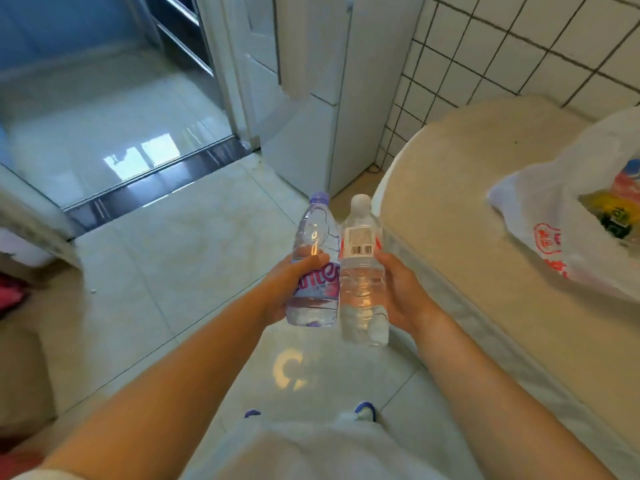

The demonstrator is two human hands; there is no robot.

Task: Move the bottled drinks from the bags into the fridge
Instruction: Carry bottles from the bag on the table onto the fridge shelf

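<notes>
Bottled drinks are in both of your hands, held out in front of you above the tiled floor (173, 271). Your left hand (287, 289) wraps around the purple-capped bottle (317, 261), thumb across its front just above the pink lettering. Your right hand (398, 292) grips the white-capped bottle (362, 271) from its outer side, fingers behind it, with the barcode label facing you. Both bottles stand nearly upright, side by side and touching or almost touching along their bodies; both are clear and look full. To the right of your right hand, well apart from it, a white plastic bag (568, 237) lies on the beige round table (467, 202), with something yellow showing in its open mouth. Beyond your hands, farther ahead, stands the white fridge (304, 133), next to the tiled wall (502, 46).
</notes>
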